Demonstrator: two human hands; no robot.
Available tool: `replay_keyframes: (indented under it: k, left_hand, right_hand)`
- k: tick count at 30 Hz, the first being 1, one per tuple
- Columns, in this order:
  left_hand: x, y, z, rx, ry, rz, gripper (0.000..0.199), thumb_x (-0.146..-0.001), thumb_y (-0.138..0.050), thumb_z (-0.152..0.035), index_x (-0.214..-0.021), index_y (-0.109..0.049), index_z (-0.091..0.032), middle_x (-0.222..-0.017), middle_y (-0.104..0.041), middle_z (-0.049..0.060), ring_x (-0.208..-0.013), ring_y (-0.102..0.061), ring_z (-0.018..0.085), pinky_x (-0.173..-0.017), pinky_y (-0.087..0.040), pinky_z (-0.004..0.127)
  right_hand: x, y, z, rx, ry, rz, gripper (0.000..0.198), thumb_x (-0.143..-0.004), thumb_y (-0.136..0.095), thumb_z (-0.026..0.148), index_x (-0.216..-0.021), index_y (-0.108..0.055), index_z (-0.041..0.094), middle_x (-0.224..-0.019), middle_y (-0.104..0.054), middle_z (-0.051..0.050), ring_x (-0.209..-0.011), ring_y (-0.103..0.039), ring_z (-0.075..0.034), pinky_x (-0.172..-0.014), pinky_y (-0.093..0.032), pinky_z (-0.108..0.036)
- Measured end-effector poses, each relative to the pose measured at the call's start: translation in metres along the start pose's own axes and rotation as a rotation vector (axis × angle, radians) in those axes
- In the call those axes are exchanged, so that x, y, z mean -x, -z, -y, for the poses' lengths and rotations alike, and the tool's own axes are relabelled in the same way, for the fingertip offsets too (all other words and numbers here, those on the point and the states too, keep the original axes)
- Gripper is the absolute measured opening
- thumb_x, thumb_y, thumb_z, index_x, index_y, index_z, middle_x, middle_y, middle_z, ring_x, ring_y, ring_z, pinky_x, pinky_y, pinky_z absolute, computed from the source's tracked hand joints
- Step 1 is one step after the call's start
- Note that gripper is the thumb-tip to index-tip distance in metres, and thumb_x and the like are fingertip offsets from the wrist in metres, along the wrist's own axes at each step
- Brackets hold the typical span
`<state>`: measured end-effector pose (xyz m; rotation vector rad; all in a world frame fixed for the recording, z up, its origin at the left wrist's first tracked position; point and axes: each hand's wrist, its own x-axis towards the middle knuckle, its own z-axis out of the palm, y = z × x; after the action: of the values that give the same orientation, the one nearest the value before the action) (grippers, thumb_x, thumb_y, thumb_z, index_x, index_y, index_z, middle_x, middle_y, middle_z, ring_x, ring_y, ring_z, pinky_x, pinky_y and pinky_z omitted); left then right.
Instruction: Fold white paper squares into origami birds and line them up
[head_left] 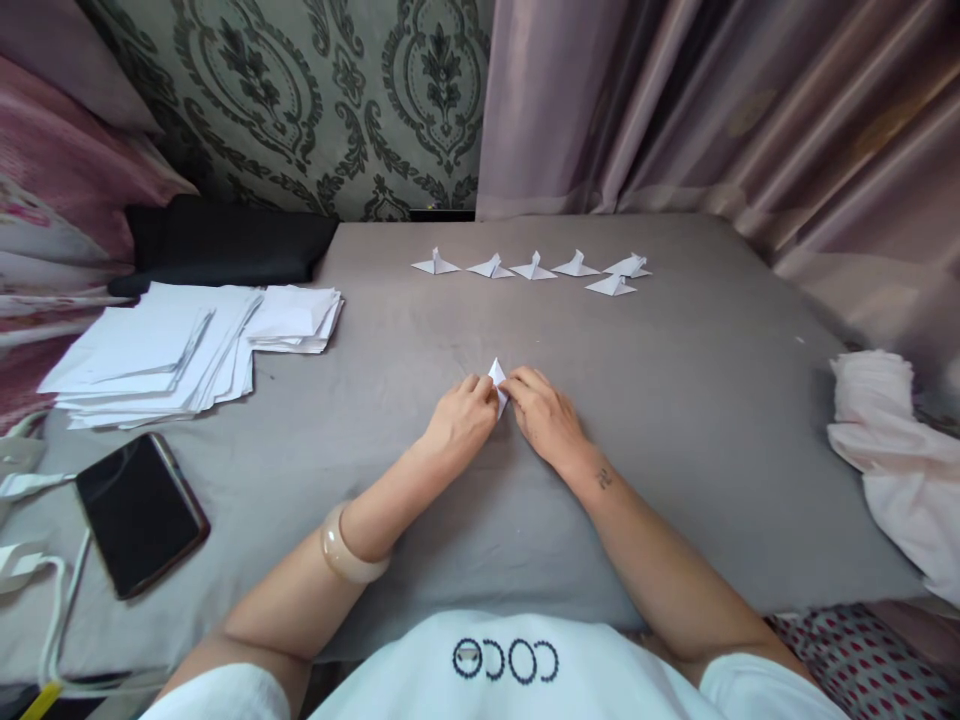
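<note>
A small white folded paper piece (pixel 497 378) stands pinched between both hands on the grey cloth-covered surface (pixel 675 400). My left hand (pixel 462 416) grips its left side, and a pale bangle sits on that forearm. My right hand (pixel 541 412) holds the right side with its fingertips. Most of the paper is hidden by the fingers; only a pointed tip shows above them.
Several finished folded paper figures (pixel 532 268) stand in a row at the far side. A spread stack of white sheets (pixel 180 350) lies at the left, with a black phone (pixel 141 512) and white cables near it. Pink cloth (pixel 892 440) lies at the right edge.
</note>
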<state>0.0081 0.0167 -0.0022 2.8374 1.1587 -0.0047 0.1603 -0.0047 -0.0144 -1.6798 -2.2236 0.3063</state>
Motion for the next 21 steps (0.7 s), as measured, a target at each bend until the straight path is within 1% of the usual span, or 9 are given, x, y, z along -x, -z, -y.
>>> replay_keyframes:
  k: [3,6,9,11,16,18,19,21]
  left_hand:
    - [0.003,0.002,-0.004,0.007,0.025,0.012,0.022,-0.088,-0.044,-0.007,-0.102,-0.061,-0.009,-0.095,-0.058,0.015,-0.093,-0.053,0.027,-0.073,-0.047,0.035]
    - [0.004,0.004,0.003,0.036,0.017,0.031,0.024,-0.085,-0.044,-0.006,-0.102,-0.061,-0.011,-0.099,-0.058,0.014,-0.093,-0.053,0.025,-0.073,-0.048,0.033]
    - [0.005,0.006,0.014,0.106,-0.007,0.059,0.028,-0.083,-0.042,-0.004,-0.102,-0.061,-0.012,-0.105,-0.057,0.014,-0.094,-0.054,0.024,-0.076,-0.049,0.033]
    - [0.006,0.008,0.016,0.12,-0.01,0.069,0.029,-0.082,-0.04,-0.002,-0.1,-0.061,-0.012,-0.105,-0.057,0.014,-0.094,-0.055,0.024,-0.076,-0.05,0.032]
    - [0.006,0.013,0.004,0.045,0.033,0.082,0.027,-0.076,-0.047,-0.001,-0.097,-0.063,-0.011,-0.103,-0.059,0.015,-0.096,-0.055,0.026,-0.063,-0.048,0.029]
    - [0.005,0.01,0.005,0.077,0.059,0.053,0.027,-0.076,-0.046,-0.001,-0.094,-0.065,-0.011,-0.102,-0.06,0.015,-0.094,-0.056,0.026,-0.06,-0.047,0.028]
    - [0.004,0.008,0.008,0.129,0.069,0.021,0.028,-0.077,-0.046,-0.002,-0.093,-0.066,-0.013,-0.101,-0.061,0.014,-0.093,-0.058,0.024,-0.06,-0.047,0.027]
    - [0.001,-0.001,0.019,0.313,0.107,-0.085,0.029,-0.078,-0.044,-0.005,-0.089,-0.068,-0.016,-0.099,-0.064,0.01,-0.086,-0.06,0.02,-0.064,-0.047,0.026]
  right_hand:
    - [0.004,0.008,0.009,0.097,0.021,0.058,0.034,-0.096,-0.035,0.014,-0.112,-0.064,0.022,-0.11,-0.061,-0.009,-0.099,-0.052,-0.022,-0.076,-0.041,-0.032]
    - [0.006,0.012,0.013,0.142,0.024,0.093,0.035,-0.095,-0.035,0.014,-0.114,-0.064,0.022,-0.11,-0.061,-0.01,-0.098,-0.051,-0.023,-0.076,-0.041,-0.034]
    - [0.007,0.012,0.01,0.115,0.002,0.088,0.034,-0.094,-0.038,0.013,-0.113,-0.065,0.024,-0.111,-0.062,-0.008,-0.099,-0.051,-0.023,-0.072,-0.041,-0.033]
    - [0.006,0.01,0.006,0.071,-0.024,0.071,0.033,-0.093,-0.04,0.013,-0.109,-0.067,0.025,-0.112,-0.062,-0.006,-0.1,-0.052,-0.022,-0.069,-0.041,-0.031]
    - [0.005,0.007,0.004,0.049,-0.035,0.054,0.032,-0.092,-0.041,0.011,-0.104,-0.068,0.023,-0.112,-0.063,-0.006,-0.101,-0.053,-0.021,-0.069,-0.041,-0.031]
    - [0.004,0.007,0.006,0.073,-0.034,0.057,0.032,-0.092,-0.04,0.011,-0.102,-0.068,0.022,-0.111,-0.063,-0.007,-0.101,-0.053,-0.022,-0.069,-0.041,-0.031]
    - [0.004,0.008,0.007,0.085,-0.032,0.061,0.032,-0.092,-0.04,0.011,-0.1,-0.069,0.022,-0.111,-0.063,-0.008,-0.101,-0.053,-0.022,-0.07,-0.041,-0.032]
    - [0.004,0.009,0.009,0.097,-0.023,0.064,0.034,-0.091,-0.039,0.009,-0.099,-0.069,0.022,-0.109,-0.064,-0.008,-0.1,-0.053,-0.022,-0.072,-0.042,-0.032]
